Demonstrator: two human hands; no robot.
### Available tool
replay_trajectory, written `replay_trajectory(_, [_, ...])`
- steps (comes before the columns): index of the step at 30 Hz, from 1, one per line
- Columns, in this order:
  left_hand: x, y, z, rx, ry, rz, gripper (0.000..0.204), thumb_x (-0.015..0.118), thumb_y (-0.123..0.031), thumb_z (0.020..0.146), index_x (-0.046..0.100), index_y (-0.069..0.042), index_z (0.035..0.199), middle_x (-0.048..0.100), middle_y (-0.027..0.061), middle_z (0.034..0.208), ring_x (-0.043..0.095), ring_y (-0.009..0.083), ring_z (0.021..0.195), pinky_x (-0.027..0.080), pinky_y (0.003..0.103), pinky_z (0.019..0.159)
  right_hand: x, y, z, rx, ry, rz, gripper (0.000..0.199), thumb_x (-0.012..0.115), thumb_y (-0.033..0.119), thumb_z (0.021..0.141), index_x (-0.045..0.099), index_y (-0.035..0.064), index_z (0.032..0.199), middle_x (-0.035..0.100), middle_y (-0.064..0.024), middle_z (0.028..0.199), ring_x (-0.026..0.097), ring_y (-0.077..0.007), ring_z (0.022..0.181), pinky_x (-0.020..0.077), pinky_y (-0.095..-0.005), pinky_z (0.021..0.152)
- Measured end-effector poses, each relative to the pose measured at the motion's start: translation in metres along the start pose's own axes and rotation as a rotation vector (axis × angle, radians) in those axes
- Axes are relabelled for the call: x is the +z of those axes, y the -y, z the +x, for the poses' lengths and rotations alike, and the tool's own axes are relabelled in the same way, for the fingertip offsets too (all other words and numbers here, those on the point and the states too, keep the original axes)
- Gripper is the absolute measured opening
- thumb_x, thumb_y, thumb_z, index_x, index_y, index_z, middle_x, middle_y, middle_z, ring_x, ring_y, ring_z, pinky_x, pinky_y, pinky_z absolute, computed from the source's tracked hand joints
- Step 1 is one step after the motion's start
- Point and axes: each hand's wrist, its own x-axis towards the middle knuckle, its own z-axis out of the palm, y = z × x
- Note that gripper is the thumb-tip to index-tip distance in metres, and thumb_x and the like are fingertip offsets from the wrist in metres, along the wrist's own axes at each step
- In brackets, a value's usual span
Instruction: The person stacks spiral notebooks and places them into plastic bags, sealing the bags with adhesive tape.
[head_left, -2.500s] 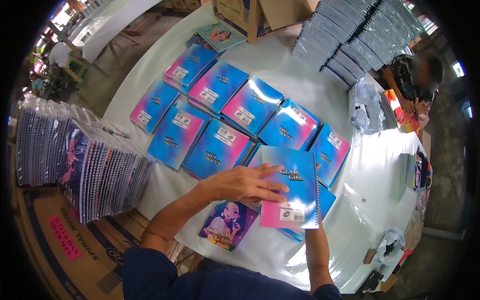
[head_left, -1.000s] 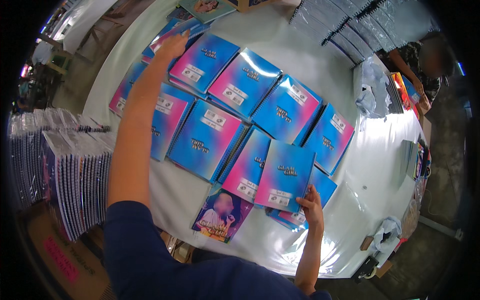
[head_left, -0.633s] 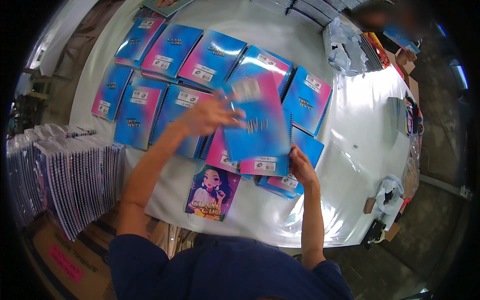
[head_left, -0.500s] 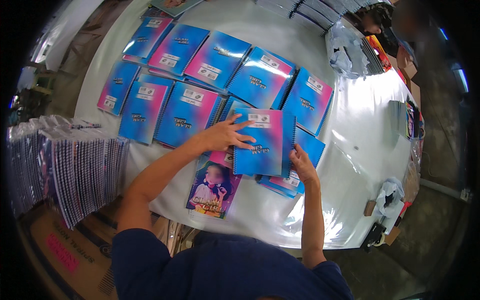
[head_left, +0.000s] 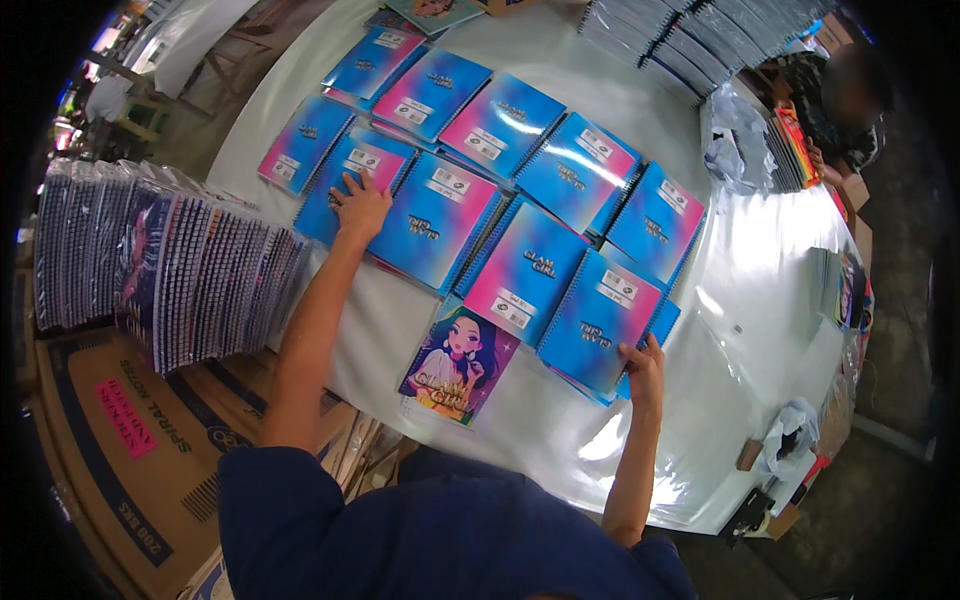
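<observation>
- In the head view we look down on a white surface (head_left: 640, 130), covered in a glossy sheet that catches glare on its right half.
- Around it the room is crowded: a cardboard box (head_left: 120, 440) sits low at our left, and another person (head_left: 850, 100) is at the far right corner.
- We count ten blue-and-pink spiral notebooks (head_left: 520, 275) lying cover-up in overlapping rows across the surface, though the overlaps make the count uncertain.
- One notebook with a cartoon girl cover (head_left: 460, 365) lies alone at the near edge, just in front of the rows.
- Standing on edge at our left is a long row of spiral notebooks (head_left: 170, 270), too many to count; a second such row (head_left: 700, 30) runs along the far right.
- Our left hand (head_left: 362, 205) is stretched far out, fingers spread and palm flat, pressing on a blue notebook (head_left: 345, 180) in the left part of the rows; it grips nothing.
- Our right hand (head_left: 643, 365) pinches the near edge of the nearest right notebook (head_left: 600, 320), thumb on top, fingers curled beneath.
- A crumpled clear plastic bag (head_left: 735, 150) lies near the far right.
</observation>
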Motion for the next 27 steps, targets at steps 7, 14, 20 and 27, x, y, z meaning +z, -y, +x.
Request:
replay_trajectory(7, [-0.051,-0.018,0.006,0.317,-0.045,0.037,0.064,0.043,-0.007,0.087,0.017,0.006,0.144,0.055,0.0318,0.120,0.065,0.0432,0.090,0.053,0.050,0.083,-0.017,-0.008,0.013,0.000,-0.010,-0.078,0.043,0.066,0.001,0.074,0.052,0.0006,0.115,0.065,-0.0082,0.094,0.063,-0.0160,0.081,0.0485,-0.0264,0.068])
replay_trajectory(14, [-0.127,-0.102,-0.113,1.494,-0.269,-0.415,0.068,0.054,0.002,0.078,0.039,-0.013,0.142,0.054,0.0101,0.134,0.058,0.0278,0.115,0.057,0.037,0.081,-0.023,-0.005,0.013,0.050,0.117,-0.002,0.044,0.064,0.016,0.087,0.048,0.0027,0.126,0.062,-0.0093,0.109,0.061,-0.0191,0.096,0.0497,-0.0310,0.081])
replay_trajectory(20, [-0.064,-0.188,-0.172,1.895,0.041,-0.116,0.051,0.057,-0.008,0.083,0.053,-0.021,0.132,0.053,-0.0051,0.135,0.045,0.0238,0.130,0.054,0.032,0.091,-0.044,-0.010,0.022,0.190,0.200,0.246,0.053,0.047,0.045,0.097,0.049,0.0023,0.129,0.060,-0.0116,0.116,0.061,-0.0216,0.099,0.0512,-0.0344,0.079])
replay_trajectory(27, [-0.010,-0.221,-0.177,2.048,0.126,-0.110,0.053,0.052,-0.001,0.080,0.057,-0.025,0.127,0.048,-0.0018,0.141,0.036,0.0249,0.137,0.028,0.051,0.113,-0.034,-0.011,0.024,0.064,-0.028,-0.255,0.064,0.072,0.040,0.083,0.050,-0.0026,0.126,0.060,-0.0155,0.117,0.060,-0.0222,0.101,0.0490,-0.0354,0.089])
